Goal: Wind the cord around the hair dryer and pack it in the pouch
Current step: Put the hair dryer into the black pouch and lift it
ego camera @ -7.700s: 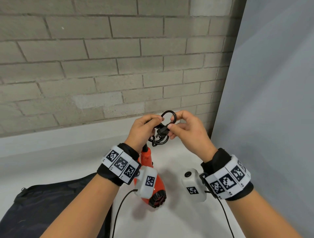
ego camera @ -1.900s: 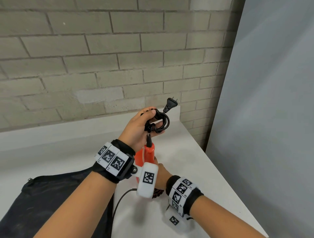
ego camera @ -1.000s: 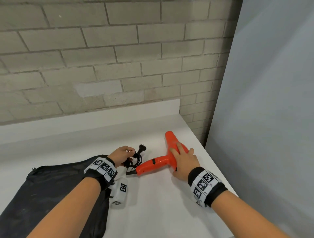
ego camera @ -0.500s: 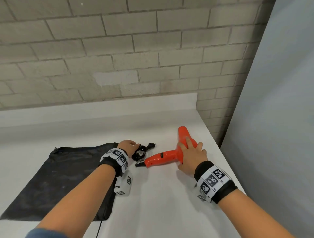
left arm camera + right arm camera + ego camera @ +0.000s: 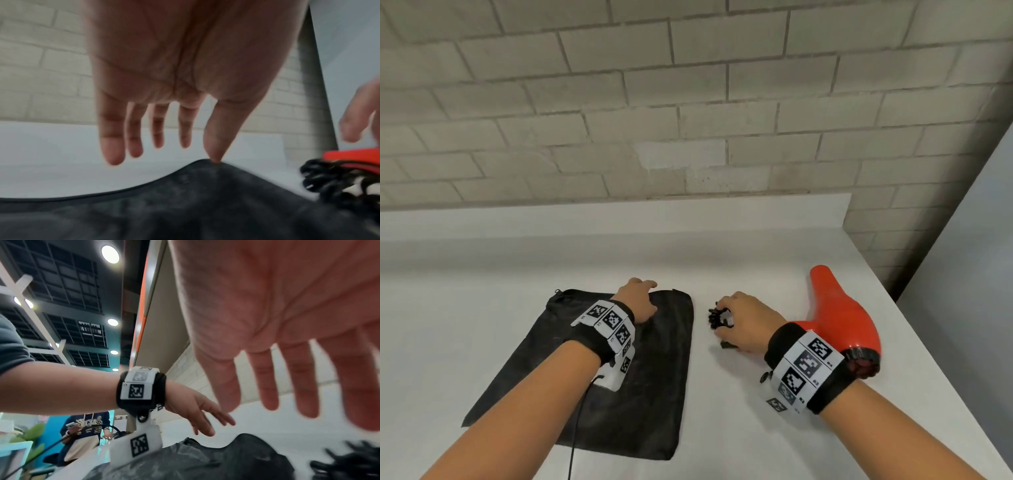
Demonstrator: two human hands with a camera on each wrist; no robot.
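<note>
The orange hair dryer (image 5: 839,318) lies on the white table (image 5: 739,428) at the right, its handle (image 5: 353,155) pointing left under my right wrist. The black cord is a wound bundle (image 5: 712,315) at the handle's end. My right hand (image 5: 726,317) hovers just over that bundle (image 5: 353,462), its fingers (image 5: 269,386) loose and holding nothing. The black pouch (image 5: 619,377) lies flat at centre-left. My left hand (image 5: 643,291) is spread over the pouch's far edge, fingers straight, and the thumb tip (image 5: 213,160) touches that edge.
A brick wall (image 5: 688,120) runs along the back of the table and a grey panel (image 5: 979,274) stands at the right edge. A wire (image 5: 575,428) from the left wrist camera trails over the pouch. People stand in the room behind, in the right wrist view.
My left hand let go of the cord bundle and moved left onto the pouch's far edge. My right hand left the dryer's body and now hovers over the cord bundle.
</note>
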